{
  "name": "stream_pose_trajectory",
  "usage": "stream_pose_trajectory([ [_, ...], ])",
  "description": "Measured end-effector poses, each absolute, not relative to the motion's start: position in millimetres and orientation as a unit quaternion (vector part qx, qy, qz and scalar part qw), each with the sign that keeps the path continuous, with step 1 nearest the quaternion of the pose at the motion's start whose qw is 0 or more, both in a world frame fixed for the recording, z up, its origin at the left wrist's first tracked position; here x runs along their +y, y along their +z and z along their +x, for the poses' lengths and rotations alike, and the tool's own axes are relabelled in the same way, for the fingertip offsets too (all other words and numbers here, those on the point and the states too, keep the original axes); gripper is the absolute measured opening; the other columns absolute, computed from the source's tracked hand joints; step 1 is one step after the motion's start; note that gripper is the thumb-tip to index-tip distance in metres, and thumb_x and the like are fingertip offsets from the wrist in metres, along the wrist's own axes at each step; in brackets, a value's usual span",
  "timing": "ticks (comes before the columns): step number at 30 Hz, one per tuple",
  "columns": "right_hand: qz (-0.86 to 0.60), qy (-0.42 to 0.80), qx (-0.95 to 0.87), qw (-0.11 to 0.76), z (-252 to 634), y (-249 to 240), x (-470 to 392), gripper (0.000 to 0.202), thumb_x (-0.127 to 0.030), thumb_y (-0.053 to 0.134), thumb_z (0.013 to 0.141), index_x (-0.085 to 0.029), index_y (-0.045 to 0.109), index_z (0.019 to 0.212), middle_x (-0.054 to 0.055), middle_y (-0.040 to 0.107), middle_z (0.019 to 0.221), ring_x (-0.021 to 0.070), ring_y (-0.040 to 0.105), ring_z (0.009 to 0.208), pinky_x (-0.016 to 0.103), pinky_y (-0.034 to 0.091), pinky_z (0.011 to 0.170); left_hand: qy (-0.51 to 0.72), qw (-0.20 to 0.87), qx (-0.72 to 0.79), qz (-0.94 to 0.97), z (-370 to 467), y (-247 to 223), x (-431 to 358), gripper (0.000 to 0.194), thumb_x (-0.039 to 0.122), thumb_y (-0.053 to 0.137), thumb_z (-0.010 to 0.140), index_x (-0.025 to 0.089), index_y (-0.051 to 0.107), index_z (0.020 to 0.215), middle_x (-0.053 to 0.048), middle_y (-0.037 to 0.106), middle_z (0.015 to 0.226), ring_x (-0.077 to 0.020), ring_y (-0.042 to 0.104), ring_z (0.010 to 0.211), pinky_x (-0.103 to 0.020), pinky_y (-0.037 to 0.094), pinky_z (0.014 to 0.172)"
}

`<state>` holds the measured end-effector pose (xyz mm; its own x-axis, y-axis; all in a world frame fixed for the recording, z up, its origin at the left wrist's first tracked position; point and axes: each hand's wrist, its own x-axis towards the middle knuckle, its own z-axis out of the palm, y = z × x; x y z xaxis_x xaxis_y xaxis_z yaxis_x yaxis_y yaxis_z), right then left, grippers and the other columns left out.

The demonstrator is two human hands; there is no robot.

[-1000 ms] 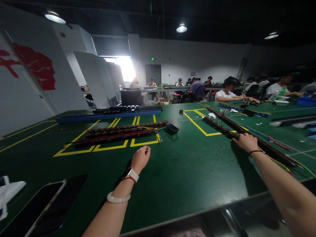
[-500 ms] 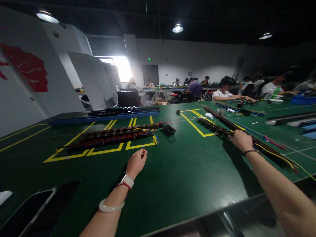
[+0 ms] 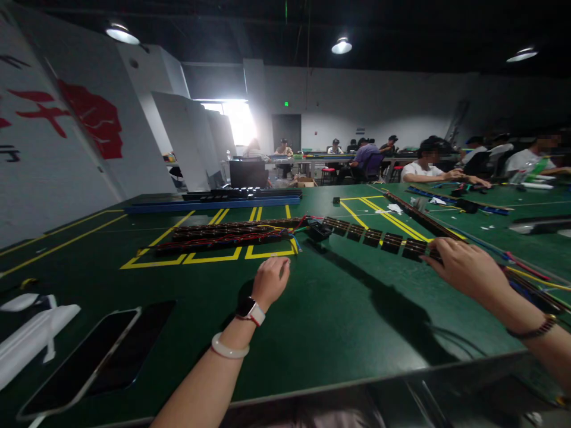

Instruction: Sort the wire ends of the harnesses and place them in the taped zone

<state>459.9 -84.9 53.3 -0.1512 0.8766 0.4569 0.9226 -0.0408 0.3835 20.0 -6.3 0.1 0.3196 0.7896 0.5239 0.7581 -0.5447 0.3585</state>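
Observation:
My right hand [image 3: 473, 270] grips the near end of a dark segmented circuit-board strip [image 3: 363, 236], its fingers over the top and the thumb below. The strip's square sections stretch away to the left, raised and casting a shadow on the table. Its far end reaches close to a small black box [image 3: 319, 230] with wires. My left hand [image 3: 270, 280] hovers over the table with fingers curled together; nothing shows in it. Just beyond it lies a bundle of similar strips [image 3: 223, 235] with red, yellow and blue wires, on yellow tape outlines.
The green table [image 3: 312, 333] has black bars on a blue rail [image 3: 214, 205] at the back. Phones [image 3: 84, 362] and a white packet [image 3: 35, 339] lie at left. More strips and wires [image 3: 535, 282] lie at right. A co-worker [image 3: 439, 163] sits across the table.
My right hand has lifted the strip off the pile at right and swung it left. My left hand has hardly moved over the table. The view has turned left.

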Motion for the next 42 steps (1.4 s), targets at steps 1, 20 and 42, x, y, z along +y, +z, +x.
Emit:
stream_pose_trajectory([
  [1,-0.638,-0.298,-0.708,0.044,450,52,-88,0.032,-0.045,0.042,0.090,-0.015,0.052,0.097,0.013,0.060,0.095,0.0262,0.054,0.082,0.038,0.034,0.074,0.339,-0.002,0.465,0.818,20,1,-8,0.029,0.028,0.037,0.093,0.015,0.061,0.101,-0.009,0.063,0.101,-0.0191,0.056,0.097,-0.034,0.041,0.089],
  [20,-0.447,-0.142,-0.875,0.116,150,4,11,0.026,-0.035,0.045,0.092,-0.011,0.053,0.101,0.012,0.056,0.098,0.0234,0.053,0.086,0.035,0.037,0.073,0.492,0.019,0.506,0.708,5,-6,8,0.020,0.022,0.037,0.093,0.016,0.055,0.098,-0.009,0.056,0.102,-0.0183,0.050,0.101,-0.035,0.038,0.094],
  [42,-0.035,-0.293,-0.953,0.073,197,77,-81,0.024,-0.019,0.038,0.094,-0.021,0.054,0.112,0.004,0.055,0.106,0.0154,0.048,0.071,0.036,0.035,0.065,0.284,0.441,0.445,0.726,-21,74,-116,0.031,0.046,0.048,0.087,0.018,0.054,0.098,-0.006,0.053,0.103,-0.0156,0.050,0.098,-0.027,0.040,0.090],
])
